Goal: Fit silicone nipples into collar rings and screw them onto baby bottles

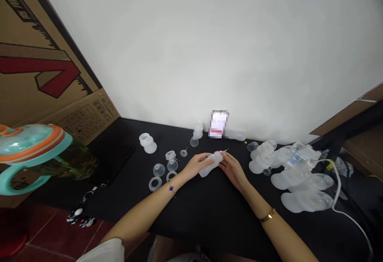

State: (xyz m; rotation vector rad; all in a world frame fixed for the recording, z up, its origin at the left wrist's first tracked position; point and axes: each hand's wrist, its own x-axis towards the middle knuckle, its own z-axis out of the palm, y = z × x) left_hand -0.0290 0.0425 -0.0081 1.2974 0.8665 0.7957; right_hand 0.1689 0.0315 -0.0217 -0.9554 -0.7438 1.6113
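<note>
A frosted plastic bottle point(210, 164) lies tilted between both hands near the middle of the black table point(206, 206). My left hand point(196, 165) wraps round the bottle's body from the left. My right hand point(232, 168) closes on the bottle's neck end, where a thin small part sticks out that I cannot make out. Both wrists carry bracelets.
Loose clear rings, caps and small cups point(164, 170) lie left of the hands. Several frosted bottles point(295, 174) pile up at the right with a white cable point(338, 186). A cardboard box point(44, 70) and a teal-and-orange lidded cup point(32, 150) stand at the left.
</note>
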